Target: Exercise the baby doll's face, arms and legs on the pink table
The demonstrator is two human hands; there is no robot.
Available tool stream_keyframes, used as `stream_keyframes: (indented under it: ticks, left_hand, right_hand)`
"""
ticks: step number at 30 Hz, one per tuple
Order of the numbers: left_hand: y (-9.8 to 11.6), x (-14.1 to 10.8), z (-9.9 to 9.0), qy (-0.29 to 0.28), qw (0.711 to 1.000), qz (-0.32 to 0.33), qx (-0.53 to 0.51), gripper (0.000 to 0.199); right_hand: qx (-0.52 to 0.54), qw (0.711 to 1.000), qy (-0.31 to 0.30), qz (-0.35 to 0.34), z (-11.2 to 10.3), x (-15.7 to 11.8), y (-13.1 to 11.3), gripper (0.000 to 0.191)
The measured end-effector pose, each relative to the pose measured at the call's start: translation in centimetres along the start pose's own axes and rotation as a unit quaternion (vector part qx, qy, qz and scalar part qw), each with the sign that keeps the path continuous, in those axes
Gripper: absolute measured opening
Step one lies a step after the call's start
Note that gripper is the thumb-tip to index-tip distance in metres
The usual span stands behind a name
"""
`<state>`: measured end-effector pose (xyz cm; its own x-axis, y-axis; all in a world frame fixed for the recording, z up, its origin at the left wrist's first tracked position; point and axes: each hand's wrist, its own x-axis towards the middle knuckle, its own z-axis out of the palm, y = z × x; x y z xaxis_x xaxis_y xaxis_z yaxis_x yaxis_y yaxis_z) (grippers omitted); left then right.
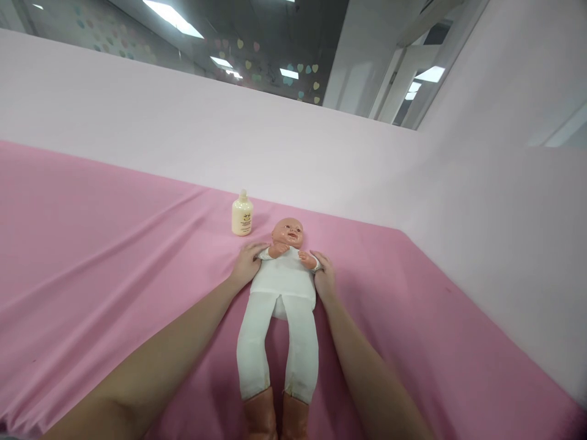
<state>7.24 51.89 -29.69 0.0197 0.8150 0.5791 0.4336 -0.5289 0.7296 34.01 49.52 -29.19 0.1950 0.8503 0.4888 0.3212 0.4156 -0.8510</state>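
A baby doll [284,275] lies on its back on the pink cloth, head toward the wall and brown feet toward me. Its head and hands are bare, and its body, sleeves and legs are white fabric. My left hand [247,264] curls against the doll's arm on the left side, with the fingers at the white sleeve. On the other side, my right hand [324,275] holds the doll's other sleeved arm, its fingertips near the doll's wrist. Both palms and thumbs are partly hidden. A pale yellow bottle [242,217] with dark print stands upright beyond my left hand.
The pink cloth [114,232] covers the table and has folds at the left. A white wall [183,128] rises along the back and right. Above it, a window [257,49] shows ceiling lights and pastel heart shapes.
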Motion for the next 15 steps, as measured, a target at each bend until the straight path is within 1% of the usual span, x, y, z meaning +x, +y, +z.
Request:
stream_keyframes:
  ticks: [4,6,8,10,12,15]
  left_hand:
    - [0.3,-0.1,-0.1,-0.006,1.000,0.002,0.018,0.059]
    - [0.5,-0.1,-0.2,-0.007,1.000,-0.002,0.013,0.058]
    - [0.5,-0.1,-0.3,0.003,1.000,-0.019,-0.013,0.056]
    - [0.3,-0.1,-0.3,0.037,0.996,-0.061,-0.053,0.053]
    - [-0.1,0.0,-0.3,0.085,0.984,-0.121,-0.096,0.048]
    - [-0.7,0.2,-0.4,0.143,0.958,-0.195,-0.153,0.044]
  right_hand:
    - [-0.001,1.000,-0.009,0.010,0.0,-0.1,-0.6,0.055]
    - [0.014,1.000,0.003,0.025,0.1,-0.2,-1.0,0.054]
    - [0.043,0.997,0.018,0.056,0.1,-0.3,-1.3,0.048]
    - [0.072,0.991,0.043,0.100,0.1,-0.3,-1.5,0.040]
    - [0.094,0.982,0.081,0.141,0.0,-0.3,-1.5,0.038]
    - [0.119,0.971,0.130,0.160,-0.3,-0.1,-1.2,0.051]
